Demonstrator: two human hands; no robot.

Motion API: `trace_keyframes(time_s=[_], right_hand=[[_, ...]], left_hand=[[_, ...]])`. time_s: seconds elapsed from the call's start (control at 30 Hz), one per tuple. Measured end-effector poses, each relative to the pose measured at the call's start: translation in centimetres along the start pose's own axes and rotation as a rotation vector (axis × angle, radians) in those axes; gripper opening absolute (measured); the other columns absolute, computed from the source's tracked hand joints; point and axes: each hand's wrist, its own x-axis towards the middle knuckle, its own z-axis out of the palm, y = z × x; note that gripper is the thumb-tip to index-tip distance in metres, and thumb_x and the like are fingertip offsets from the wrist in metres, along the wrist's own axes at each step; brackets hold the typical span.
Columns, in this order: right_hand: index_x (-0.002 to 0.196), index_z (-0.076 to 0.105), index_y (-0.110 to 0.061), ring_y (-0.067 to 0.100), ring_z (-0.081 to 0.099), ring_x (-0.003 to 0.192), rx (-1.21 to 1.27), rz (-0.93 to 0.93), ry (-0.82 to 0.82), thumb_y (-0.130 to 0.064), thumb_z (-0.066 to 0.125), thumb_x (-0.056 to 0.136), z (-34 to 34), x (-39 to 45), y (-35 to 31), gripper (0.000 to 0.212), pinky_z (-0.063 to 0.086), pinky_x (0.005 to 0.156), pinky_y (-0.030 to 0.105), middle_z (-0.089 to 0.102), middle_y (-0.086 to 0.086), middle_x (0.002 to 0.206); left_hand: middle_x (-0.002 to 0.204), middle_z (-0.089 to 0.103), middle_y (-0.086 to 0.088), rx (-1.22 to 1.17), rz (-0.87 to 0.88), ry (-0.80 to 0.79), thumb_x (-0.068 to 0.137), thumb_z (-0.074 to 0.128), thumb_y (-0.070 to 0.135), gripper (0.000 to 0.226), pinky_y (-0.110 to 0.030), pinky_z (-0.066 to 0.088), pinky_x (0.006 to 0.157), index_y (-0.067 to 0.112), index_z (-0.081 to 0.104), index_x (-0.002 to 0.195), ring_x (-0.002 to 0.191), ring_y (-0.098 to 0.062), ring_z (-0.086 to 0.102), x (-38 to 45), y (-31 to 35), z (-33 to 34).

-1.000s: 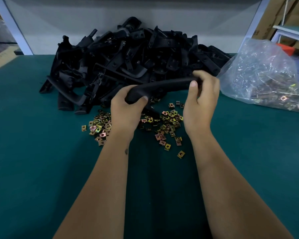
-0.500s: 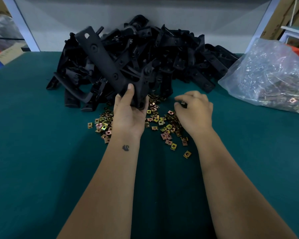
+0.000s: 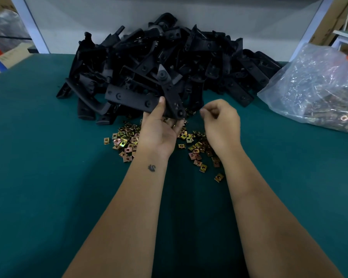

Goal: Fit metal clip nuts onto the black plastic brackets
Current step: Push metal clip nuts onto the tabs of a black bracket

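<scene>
Head-worn view, forward and down

No text, label, brand or number can be read anywhere.

Green table (image 3: 48,177) against a pale wall (image 3: 249,19); perhaps cardboard boxes (image 3: 329,19) right.

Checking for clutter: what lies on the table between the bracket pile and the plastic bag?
In the head view, bare green table separates the bracket pile from the plastic bag; they nearly meet at the back.
</scene>
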Motion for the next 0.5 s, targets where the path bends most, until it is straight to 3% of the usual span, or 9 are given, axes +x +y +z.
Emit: trace_keyframes(time_s=[0.1,0.17,0.27,0.33,0.4,0.47,0.5], right_hand=[[0.084,0.064,-0.025,-0.003,0.055,0.063,0.275,0.114,0.015,-0.018,0.063,0.094,-0.4,0.0,-0.3,0.012,0.042,0.06,0.01,0.063,-0.01,0.077],[0.087,0.065,-0.023,-0.004,0.052,0.055,0.389,0.159,-0.006,-0.017,0.061,0.096,-0.4,0.0,-0.4,0.011,0.043,0.056,0.011,0.065,-0.009,0.074],[0.088,0.067,-0.02,-0.001,0.051,0.051,0.475,0.16,-0.04,-0.017,0.063,0.094,-0.1,-0.2,-0.6,0.008,0.044,0.054,0.014,0.067,-0.011,0.065],[0.086,0.07,-0.021,-0.001,0.055,0.054,0.518,0.144,-0.031,-0.016,0.067,0.092,-0.1,-0.4,-0.8,0.009,0.045,0.055,0.013,0.068,-0.011,0.065],[0.087,0.073,-0.02,0.0,0.059,0.06,0.581,0.143,-0.02,-0.011,0.065,0.092,-0.1,-0.5,-0.8,0.013,0.046,0.058,0.013,0.069,-0.01,0.068],[0.094,0.074,-0.017,0.003,0.065,0.067,0.659,0.163,-0.036,-0.005,0.059,0.096,-0.2,-0.4,-0.8,0.019,0.049,0.063,0.015,0.07,-0.008,0.076],[0.097,0.073,-0.015,0.005,0.067,0.072,0.704,0.178,-0.055,-0.002,0.055,0.097,-0.2,-0.3,-0.8,0.022,0.05,0.067,0.017,0.071,-0.006,0.082]], left_hand=[[0.107,0.067,-0.007,0.09,0.023,0.014,0.1,0.056,0.014,0.027,-0.028,0.058,0.06,0.017,0.048,0.126,0.074,-0.015,0.073,0.1,0.2,0.0],[0.114,0.067,-0.007,0.199,0.035,0.034,0.1,0.055,0.01,0.028,-0.029,0.058,0.06,0.018,0.048,0.126,0.086,-0.018,0.072,0.0,0.0,0.1],[0.132,0.059,-0.005,0.368,0.122,0.075,0.098,0.057,0.004,0.065,-0.035,0.061,0.067,0.032,0.027,0.148,0.111,-0.024,0.064,0.1,-0.4,0.3],[0.142,0.051,0.001,0.528,0.247,0.067,0.095,0.059,0.001,0.095,-0.043,0.057,0.091,0.049,0.0,0.152,0.122,-0.018,0.057,0.0,-0.7,0.0],[0.145,0.048,0.008,0.704,0.418,0.017,0.093,0.06,-0.002,0.108,-0.036,0.052,0.101,0.055,-0.012,0.149,0.119,-0.005,0.056,-0.2,-1.1,-0.3],[0.149,0.042,0.013,0.853,0.56,-0.036,0.093,0.056,-0.007,0.104,-0.019,0.053,0.092,0.056,-0.001,0.151,0.112,0.002,0.056,-0.2,-1.4,-0.5],[0.151,0.039,0.015,0.894,0.586,-0.053,0.093,0.053,-0.01,0.095,-0.013,0.051,0.087,0.055,0.016,0.151,0.111,0.006,0.055,-0.1,-1.4,-0.4]])
